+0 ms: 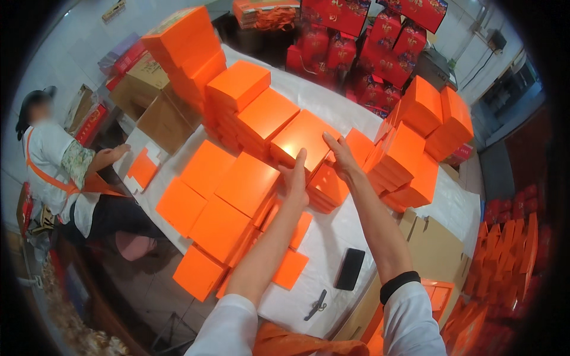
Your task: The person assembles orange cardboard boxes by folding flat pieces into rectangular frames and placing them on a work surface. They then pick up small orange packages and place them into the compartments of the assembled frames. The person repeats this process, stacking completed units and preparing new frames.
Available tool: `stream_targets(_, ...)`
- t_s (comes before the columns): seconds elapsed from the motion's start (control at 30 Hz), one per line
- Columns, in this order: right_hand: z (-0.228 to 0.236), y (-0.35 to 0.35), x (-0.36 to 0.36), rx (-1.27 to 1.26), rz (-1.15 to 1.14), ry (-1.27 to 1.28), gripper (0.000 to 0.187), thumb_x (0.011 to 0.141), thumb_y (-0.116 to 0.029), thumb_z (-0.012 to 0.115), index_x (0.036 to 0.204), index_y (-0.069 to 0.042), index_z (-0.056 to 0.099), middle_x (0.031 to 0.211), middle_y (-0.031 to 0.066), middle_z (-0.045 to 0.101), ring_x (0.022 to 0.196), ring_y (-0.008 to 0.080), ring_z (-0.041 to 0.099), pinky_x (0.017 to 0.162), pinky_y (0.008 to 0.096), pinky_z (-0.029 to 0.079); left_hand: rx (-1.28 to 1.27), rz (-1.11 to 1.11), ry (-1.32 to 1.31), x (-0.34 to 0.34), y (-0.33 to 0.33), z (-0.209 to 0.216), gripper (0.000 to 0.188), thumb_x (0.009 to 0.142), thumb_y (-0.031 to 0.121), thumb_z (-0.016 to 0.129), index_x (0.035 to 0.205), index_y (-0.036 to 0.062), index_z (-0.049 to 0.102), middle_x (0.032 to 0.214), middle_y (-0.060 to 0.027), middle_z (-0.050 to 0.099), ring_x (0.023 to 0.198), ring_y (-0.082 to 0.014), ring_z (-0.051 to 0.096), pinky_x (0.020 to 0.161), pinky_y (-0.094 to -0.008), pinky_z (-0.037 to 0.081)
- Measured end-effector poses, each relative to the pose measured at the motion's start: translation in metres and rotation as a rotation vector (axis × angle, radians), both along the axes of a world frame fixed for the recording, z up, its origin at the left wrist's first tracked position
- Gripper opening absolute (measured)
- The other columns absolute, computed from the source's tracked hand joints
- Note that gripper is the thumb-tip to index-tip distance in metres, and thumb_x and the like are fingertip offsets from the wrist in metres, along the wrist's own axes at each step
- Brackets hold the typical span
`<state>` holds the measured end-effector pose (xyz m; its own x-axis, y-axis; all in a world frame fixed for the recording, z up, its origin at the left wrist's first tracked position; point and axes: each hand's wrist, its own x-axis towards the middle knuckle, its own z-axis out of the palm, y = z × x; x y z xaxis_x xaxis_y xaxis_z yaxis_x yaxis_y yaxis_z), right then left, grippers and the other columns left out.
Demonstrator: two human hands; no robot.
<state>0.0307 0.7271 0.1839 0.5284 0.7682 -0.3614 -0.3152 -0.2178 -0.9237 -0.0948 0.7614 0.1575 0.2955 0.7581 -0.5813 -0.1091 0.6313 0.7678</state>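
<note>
Both of my hands are on an orange box (300,135) among the stacks in the middle of the table. My left hand (293,177) grips its near side, thumb pointing up along the front. At the right corner, my right hand (341,155) has its thumb over the top edge and its other fingers partly hidden. Close behind it on the left stands a stepped row of orange boxes (266,113). Lower orange stacks (221,228) lie left of my left forearm, and another orange pile (341,184) sits just under my right hand.
Tall orange stacks (420,107) stand at the right, near cartons (433,252). A black phone (350,269) and a small dark tool (316,305) lie on the white-covered table (285,301). Red gift boxes (386,59) fill the back. A co-worker (56,154) sits at the left beside an open carton (169,121).
</note>
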Motion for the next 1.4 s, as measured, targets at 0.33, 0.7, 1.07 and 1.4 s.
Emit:
stream_targets(0.33,-0.002,-0.185,-0.054,0.499,-0.153,0.636,0.055,0.089,-0.042,0.047,0.132,-0.013,0.031,0.126,0.0037,0.043,0.114,0.0186,0.045,0.093,0.0432,0.040,1.731,-0.039,0.297,-0.044,-0.123,0.028,0.093,0.068,0.028,0.072,0.139,0.0214,0.013,0.124,-0.0159,0.028,0.111,-0.0354,0.034,0.091,-0.0487,0.033)
stream_targets(0.7,0.002,-0.478,-0.124,0.712,-0.546,0.778,0.068,0.080,-0.051,0.056,0.130,-0.009,0.038,0.126,0.0100,0.048,0.112,0.0239,0.049,0.092,0.0400,0.043,2.720,-0.594,-0.047,-0.069,-0.342,0.054,0.067,0.080,0.031,0.055,0.137,0.0341,0.019,0.118,-0.0010,0.036,0.113,-0.0147,0.034,0.099,-0.0481,0.028)
stream_targets(1.07,-0.023,-0.740,-0.137,0.461,-0.455,0.589,0.073,0.081,-0.041,0.060,0.137,-0.011,0.023,0.136,0.0071,0.033,0.121,0.0176,0.038,0.095,0.0351,0.040,0.175,-0.976,-0.089,-0.084,-0.603,0.056,0.070,0.077,0.014,0.065,0.133,0.0012,0.025,0.128,-0.0138,0.039,0.116,-0.0200,0.041,0.096,-0.0336,0.037)
stream_targets(1.4,-0.052,-0.832,-0.171,0.193,-0.450,0.528,0.066,0.084,-0.020,0.058,0.138,-0.009,0.022,0.119,0.0046,0.047,0.105,0.0128,0.049,0.086,0.0276,0.044,-0.331,-1.024,-0.047,-0.123,-0.639,0.022,0.055,0.078,0.006,0.061,0.127,0.0045,0.036,0.118,-0.0094,0.049,0.108,-0.0201,0.050,0.090,-0.0334,0.043)
